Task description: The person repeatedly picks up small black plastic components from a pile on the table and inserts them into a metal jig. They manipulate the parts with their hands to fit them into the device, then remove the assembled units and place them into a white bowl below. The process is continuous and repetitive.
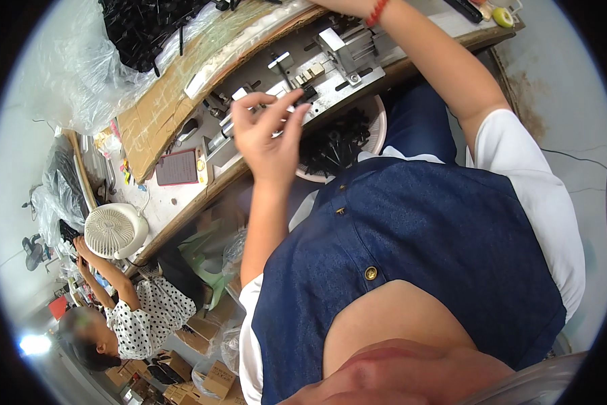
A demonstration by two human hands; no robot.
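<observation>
My left hand (268, 138) is over the metal jig (327, 98) on the bench, its fingers bent and spread apart. Its thumb and index fingertips come close to a small black part (308, 93) on the jig; whether they touch it cannot be made out. A thin black rod (283, 73) stands slanted just beyond those fingers. At the top edge my right hand (347, 5) reaches past the metal clamp block (347, 57), wearing a red bracelet (377, 12). The frame cuts off its fingers, so what they do is hidden.
A pink basket (382, 128) of black parts sits below the bench edge. More black parts (145, 30) lie heaped on plastic beyond the cardboard (156, 125). A phone (176, 167) and a white fan (116, 231) are at left, near another person (148, 310).
</observation>
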